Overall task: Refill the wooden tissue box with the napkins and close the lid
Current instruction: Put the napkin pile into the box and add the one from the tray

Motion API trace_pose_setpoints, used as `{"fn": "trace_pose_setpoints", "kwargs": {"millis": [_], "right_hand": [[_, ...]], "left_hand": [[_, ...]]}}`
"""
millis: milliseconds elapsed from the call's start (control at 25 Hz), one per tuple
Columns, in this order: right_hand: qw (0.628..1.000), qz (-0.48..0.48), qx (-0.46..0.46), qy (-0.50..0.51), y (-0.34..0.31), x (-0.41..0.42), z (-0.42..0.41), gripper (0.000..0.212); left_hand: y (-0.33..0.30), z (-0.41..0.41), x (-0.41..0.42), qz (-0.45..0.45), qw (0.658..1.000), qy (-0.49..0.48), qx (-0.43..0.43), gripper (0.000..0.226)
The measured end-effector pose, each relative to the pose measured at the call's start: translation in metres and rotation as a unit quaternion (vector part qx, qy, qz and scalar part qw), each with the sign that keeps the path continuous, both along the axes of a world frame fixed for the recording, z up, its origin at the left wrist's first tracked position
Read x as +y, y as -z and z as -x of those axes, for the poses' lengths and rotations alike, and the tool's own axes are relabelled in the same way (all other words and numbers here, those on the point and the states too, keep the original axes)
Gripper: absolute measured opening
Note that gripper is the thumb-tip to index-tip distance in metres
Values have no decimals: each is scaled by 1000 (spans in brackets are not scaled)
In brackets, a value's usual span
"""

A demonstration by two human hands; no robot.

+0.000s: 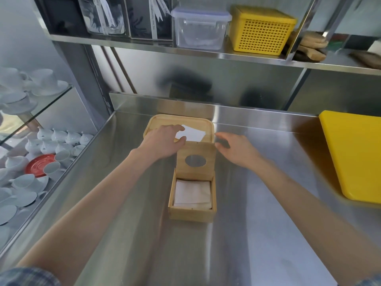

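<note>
Overhead, steel counter [257,234] (shelves above), open wooden tissue box [192,211], left hand [162,141] pinching napkins [192,134], right hand [237,148] spread empty.

Bright, even, cool light fills the scene. The brushed stainless-steel counter [257,182] shows soft white glare streaks in front of and right of the open square wooden tissue box [192,200], with dim shadows beside it. The steel back panel mirrors dark smudges. Wide-angle bending curves the edges; the right hand [237,150] is slightly motion-blurred.
</note>
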State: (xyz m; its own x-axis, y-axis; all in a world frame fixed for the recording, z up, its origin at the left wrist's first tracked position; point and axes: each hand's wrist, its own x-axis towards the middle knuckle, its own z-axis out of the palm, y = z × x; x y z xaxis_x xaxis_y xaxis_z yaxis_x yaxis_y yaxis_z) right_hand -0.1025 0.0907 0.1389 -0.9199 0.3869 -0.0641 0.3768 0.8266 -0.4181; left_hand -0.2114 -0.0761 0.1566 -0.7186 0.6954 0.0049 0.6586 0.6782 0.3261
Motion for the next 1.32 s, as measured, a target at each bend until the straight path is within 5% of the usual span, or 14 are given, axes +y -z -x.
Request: {"fn": "trace_pose_setpoints", "kwargs": {"millis": [600, 1320], "right_hand": [[995, 82, -41, 37, 53, 53, 109, 37], [985, 48, -150, 66, 148, 94, 212, 59]], "left_hand": [[70, 108, 60, 14, 984, -82, -156, 42], [167, 176, 123, 43, 971, -163, -171, 47]]}}
